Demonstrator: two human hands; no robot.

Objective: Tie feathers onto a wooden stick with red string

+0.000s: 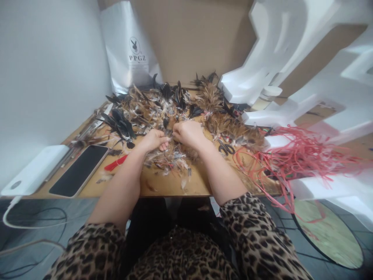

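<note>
Where the table [175,189] runs nearest the wearer, stray feather scraps [183,182] lie along the edge. Phone [79,171] flat at left, white power bank [36,169] beside it. Red strings [309,155] tangle at right, draped over white foam pieces [276,42] and the table edge, crowding that side. Red tassel [115,162] left of the hands.

Mid-table: left hand [157,140] and right hand [188,133] meet, both grips narrow, fingers drawn in; cannot tell what is pinched. Loose feathers [167,160] directly below and in front of them. Scissors [226,147] apart, to the right.

Beyond: 1 black bunch [119,123] and 1 brown bunch [209,97] look gathered; others overlap, uncountable. My judgement: many bunched, a fair share loose. Silver bag [128,46] stands behind.
</note>
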